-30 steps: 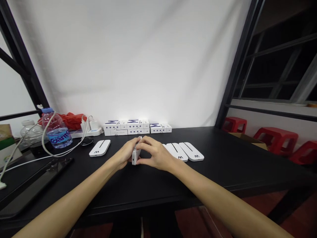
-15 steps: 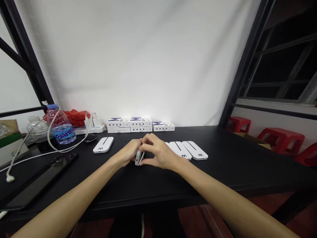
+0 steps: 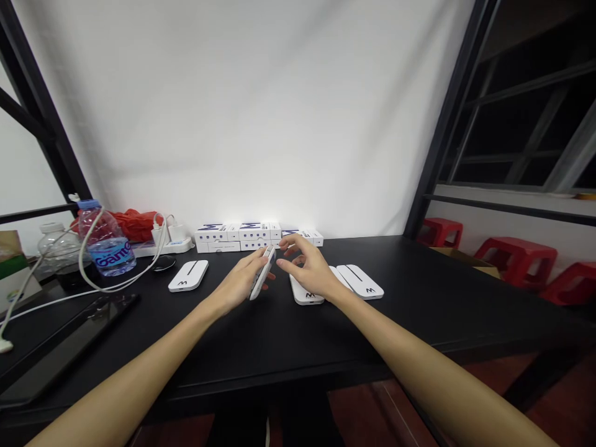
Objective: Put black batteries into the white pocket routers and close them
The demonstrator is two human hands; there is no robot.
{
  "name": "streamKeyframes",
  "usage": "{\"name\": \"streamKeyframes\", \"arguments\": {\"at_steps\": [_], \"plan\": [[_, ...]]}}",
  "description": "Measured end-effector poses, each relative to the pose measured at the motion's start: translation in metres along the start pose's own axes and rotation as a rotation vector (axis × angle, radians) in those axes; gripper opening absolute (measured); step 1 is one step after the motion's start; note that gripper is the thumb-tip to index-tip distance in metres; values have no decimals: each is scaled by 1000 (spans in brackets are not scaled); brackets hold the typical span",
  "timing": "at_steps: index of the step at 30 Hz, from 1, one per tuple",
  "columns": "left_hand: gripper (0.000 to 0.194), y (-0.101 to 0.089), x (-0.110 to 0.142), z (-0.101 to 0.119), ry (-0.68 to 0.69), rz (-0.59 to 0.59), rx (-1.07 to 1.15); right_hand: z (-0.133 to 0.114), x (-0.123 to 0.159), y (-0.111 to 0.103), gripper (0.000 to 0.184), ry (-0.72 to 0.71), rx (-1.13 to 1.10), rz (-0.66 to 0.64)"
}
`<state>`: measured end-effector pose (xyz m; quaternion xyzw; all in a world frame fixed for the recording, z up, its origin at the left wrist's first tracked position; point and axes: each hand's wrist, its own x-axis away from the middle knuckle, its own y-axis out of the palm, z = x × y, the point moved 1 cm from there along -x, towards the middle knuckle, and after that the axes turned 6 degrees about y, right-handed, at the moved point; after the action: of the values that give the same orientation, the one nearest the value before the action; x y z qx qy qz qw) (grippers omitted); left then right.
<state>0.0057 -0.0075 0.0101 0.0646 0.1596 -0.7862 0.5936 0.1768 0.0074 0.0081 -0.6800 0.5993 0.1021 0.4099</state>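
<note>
My left hand [image 3: 237, 282] grips a flat white pocket device [image 3: 262, 273] with rounded corners, tipped up on edge above the black table. Its face toward the right hand shows uneven detail, too small to make out. Just right of it, my right hand [image 3: 310, 267] is raised with curled fingers apart and nothing visible in them. Beneath that hand lies a similar white device [image 3: 306, 295], partly covered by it. Two more lie beside it, the rightmost device [image 3: 361, 282] showing a black stripe and logo. Another white device [image 3: 189, 275] rests alone on the left.
White printed boxes [image 3: 218, 234] stand stacked along the wall. At left are a water bottle [image 3: 109, 242], a power strip [image 3: 179, 245] with white cables, a black mouse [image 3: 164, 263] and a dark tablet [image 3: 69, 341]. Red stools [image 3: 519, 261] stand beyond the table on the right.
My right hand has let go of the device and moved up and right, its fingers opening. The left hand still holds the device and has turned it. The view has shifted slightly.
</note>
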Motion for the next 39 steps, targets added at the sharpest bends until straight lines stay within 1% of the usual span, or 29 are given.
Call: {"name": "streamKeyframes", "arguments": {"at_steps": [3,6,9,11,13,15,17,19,21,23,25,28,31,33,37,39], "plan": [[39,0,0,-1,80,-40,-38,-1,0,0,25,-46,-16,-33],[39,1,2,-2,89,-53,-82,-4,2,1,23,-76,3,-31],[36,2,4,-1,76,-50,-98,-5,3,1,19,-63,-5,-54],[33,3,5,-1,98,-41,-99,-5,2,1,18,-30,-37,-71],[30,3,4,-2,152,24,-94,-3,0,1,23,18,-65,-58],[28,1,0,-5,164,136,-51,1,-2,0,23,61,-79,-19],[28,0,-3,-8,78,220,53,7,-3,0,18,105,-89,13],[28,-2,-6,-9,-50,259,196,14,-4,0,17,153,-89,26],[26,-5,-9,-7,-137,306,329,21,-4,2,17,181,-56,24],[25,-11,-10,-3,-164,359,417,26,-4,7,15,166,0,-3],[26,-16,-11,-1,-175,386,465,29,-5,12,14,113,73,-39],[28,-22,-13,-2,-211,382,491,29,-8,17,11,28,194,-71],[28,-23,-13,-5,-212,350,487,24,-8,17,8,-5,306,-80],[28,-21,-13,-6,-195,340,482,19,-5,16,9,-17,364,-127],[29,-19,-13,-7,-201,348,489,16,4,15,22,-31,443,-356],[29,-18,-13,-6,-210,333,498,18,6,14,19,-26,473,-416]]}}
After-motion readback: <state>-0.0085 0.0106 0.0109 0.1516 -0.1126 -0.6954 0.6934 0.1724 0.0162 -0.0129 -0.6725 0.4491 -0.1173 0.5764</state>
